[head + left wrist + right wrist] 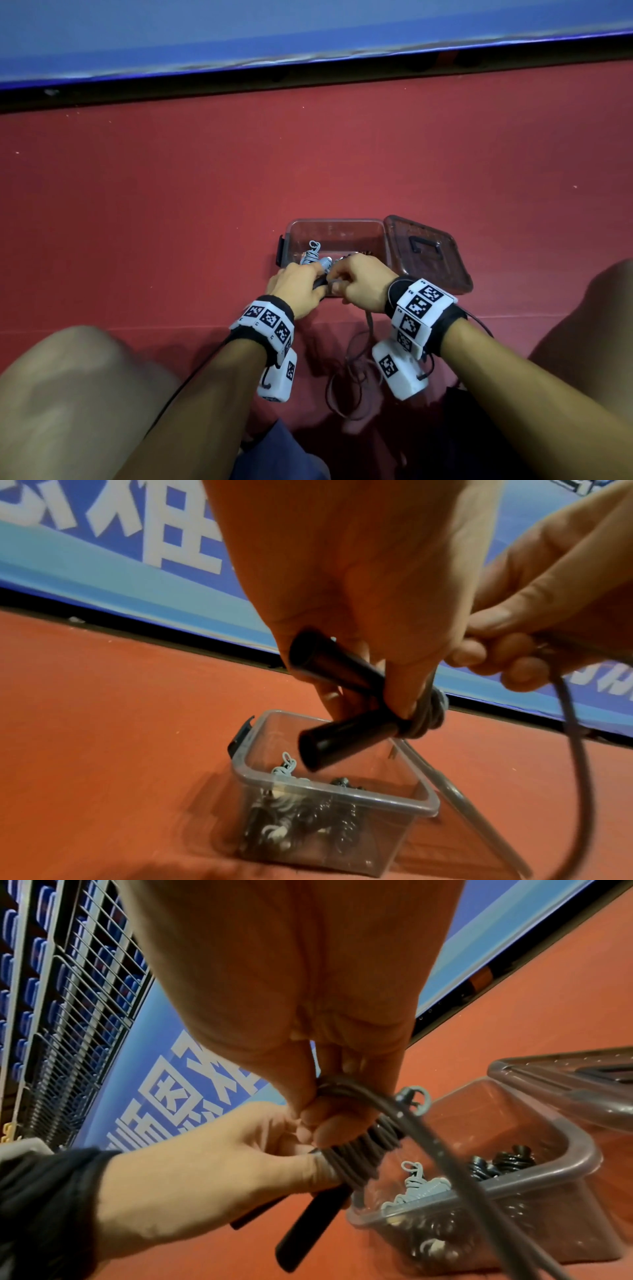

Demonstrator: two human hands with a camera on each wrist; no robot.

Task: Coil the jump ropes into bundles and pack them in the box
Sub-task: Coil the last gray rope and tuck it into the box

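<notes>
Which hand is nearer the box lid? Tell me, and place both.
Right. The right hand is just left of the lid, over the box's near edge; the left hand sits farther left, holding the black handles.

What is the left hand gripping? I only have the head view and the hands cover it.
Observer: The left hand holds two black handles side by side.
Operator: Is the rope wound yet?
Observer: Partly. Several turns of dark rope circle the handles' upper ends, and the right hand pinches the running strand.
Operator: Anything in the box besides the pale bundle?
Observer: Yes, the clear box also holds black coiled bundles beside the light grey bundle.
</notes>
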